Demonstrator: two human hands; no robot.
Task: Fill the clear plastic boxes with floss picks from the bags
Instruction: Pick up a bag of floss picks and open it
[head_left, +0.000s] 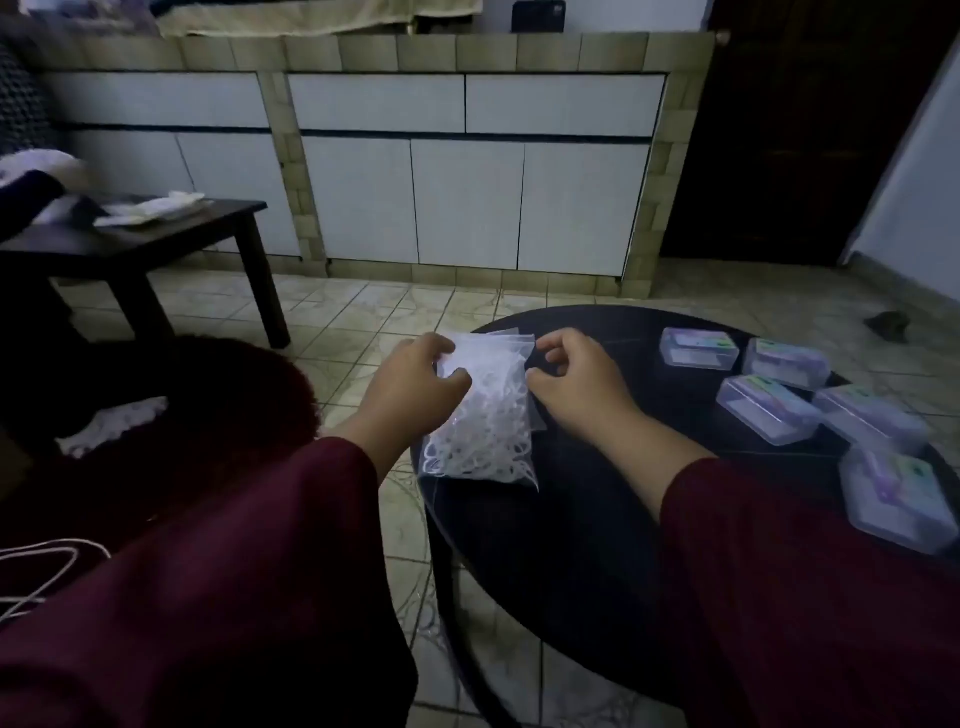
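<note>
Both hands on the bag (483, 410) of floss picks at the table's (571, 519) left edge: left hand (415, 387) and right hand (574, 382) each pinching its top. Five boxes (698, 348) closed, right side.

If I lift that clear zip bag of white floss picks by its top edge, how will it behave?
The clear zip bag of white floss picks probably sags: its film looks thin and crumpled. Loose picks would likely slump downward. Probably light, and slippery in the left hand.

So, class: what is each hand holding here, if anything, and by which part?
Left hand pinches the bag of floss picks by its upper left corner. Right hand curls at the bag's right edge; its grip cannot be told.
</note>
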